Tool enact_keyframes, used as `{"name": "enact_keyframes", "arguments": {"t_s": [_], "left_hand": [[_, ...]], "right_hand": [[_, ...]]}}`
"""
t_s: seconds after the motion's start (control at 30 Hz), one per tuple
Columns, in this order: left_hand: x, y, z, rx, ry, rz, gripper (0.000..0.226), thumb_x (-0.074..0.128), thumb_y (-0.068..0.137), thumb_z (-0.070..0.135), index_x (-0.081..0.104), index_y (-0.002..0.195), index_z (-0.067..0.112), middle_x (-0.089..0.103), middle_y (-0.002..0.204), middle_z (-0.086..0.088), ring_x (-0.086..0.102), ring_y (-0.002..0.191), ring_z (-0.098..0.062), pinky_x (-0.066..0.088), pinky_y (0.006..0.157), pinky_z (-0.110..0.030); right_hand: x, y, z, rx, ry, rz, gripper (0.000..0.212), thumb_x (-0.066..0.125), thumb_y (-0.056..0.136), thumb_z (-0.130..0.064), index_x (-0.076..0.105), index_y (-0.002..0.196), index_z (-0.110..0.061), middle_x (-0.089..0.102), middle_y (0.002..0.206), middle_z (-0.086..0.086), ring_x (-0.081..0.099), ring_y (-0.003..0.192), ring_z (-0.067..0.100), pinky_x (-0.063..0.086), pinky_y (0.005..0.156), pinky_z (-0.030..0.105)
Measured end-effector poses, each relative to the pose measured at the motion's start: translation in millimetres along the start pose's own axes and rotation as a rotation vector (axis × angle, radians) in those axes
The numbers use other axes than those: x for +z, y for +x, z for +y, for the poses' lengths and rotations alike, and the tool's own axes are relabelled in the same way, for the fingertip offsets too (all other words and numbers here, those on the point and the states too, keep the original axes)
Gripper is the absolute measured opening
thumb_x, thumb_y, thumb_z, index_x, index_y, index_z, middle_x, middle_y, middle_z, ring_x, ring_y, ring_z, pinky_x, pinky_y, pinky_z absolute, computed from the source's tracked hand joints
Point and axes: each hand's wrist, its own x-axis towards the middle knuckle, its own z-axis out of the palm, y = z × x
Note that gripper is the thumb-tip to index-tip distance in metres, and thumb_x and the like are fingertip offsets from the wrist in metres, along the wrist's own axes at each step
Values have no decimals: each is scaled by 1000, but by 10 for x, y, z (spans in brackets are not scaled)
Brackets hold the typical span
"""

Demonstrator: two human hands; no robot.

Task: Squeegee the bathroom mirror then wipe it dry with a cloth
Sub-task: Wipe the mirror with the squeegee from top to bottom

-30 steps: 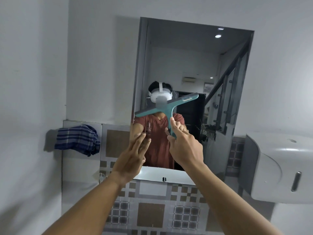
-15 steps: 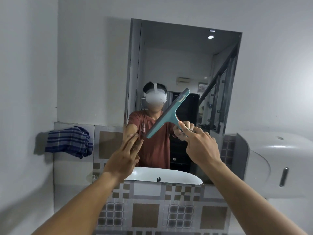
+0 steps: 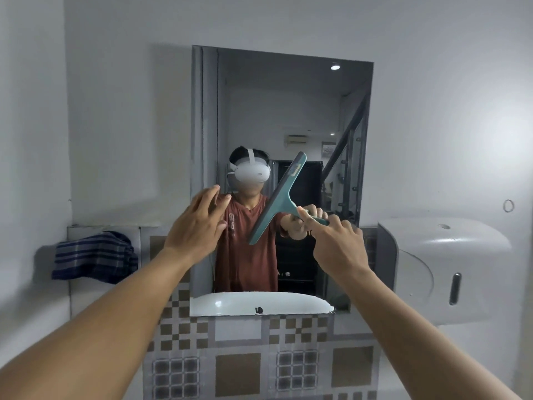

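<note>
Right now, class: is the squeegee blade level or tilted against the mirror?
Tilted. The squeegee blade slants steeply from upper right to lower left across the mirror, its handle held in the right hand.

Squeegee (image 3: 278,199) handle perhaps buried in right hand (image 3: 336,243).

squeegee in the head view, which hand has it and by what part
The right hand holds the squeegee by its handle; the left hand is open and empty.
</note>
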Motion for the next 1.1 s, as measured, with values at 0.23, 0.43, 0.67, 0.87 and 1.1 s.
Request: {"name": "enact_keyframes", "arguments": {"t_s": [0.23,0.43,0.67,0.87,1.1], "left_hand": [[23,44,-1,8,17,-43,67,68,88,27,44,148,9,34,150,-23,34,140,-40,52,100,-51],[-4,52,-5,14,-5,-34,64,69,87,22,47,145,6,38,148,-24,36,138,-41,51,100,-52],[-84,57,-12,9,-59,-27,54,65,90,22,53,141,8,43,144,-21,40,134,-39,57,86,-54],[-116,126,-52,35,-58,-12,52,66,90,21,54,139,8,44,142,-20,44,130,-39,58,86,-55],[-178,329,-128,47,-12,-26,70,73,86,22,43,148,10,31,153,-22,28,142,-40,47,102,-56]], "right_hand": [[55,-189,211,126,92,-61,81,43,98,-10,4,154,-53,57,113,13,58,99,32,50,84,47],[145,-365,164,222,201,-101,79,43,100,-13,3,156,-52,55,95,10,60,79,30,53,68,40],[353,-607,49,352,280,-126,82,46,99,-10,1,157,-46,62,80,6,55,56,20,51,50,32],[414,-740,-162,417,372,-129,65,39,107,-31,1,160,-39,53,95,6,50,62,19,37,51,31],[476,-760,-251,429,430,-121,67,41,106,-24,3,160,-36,55,96,5,54,73,26,42,62,36]]}}
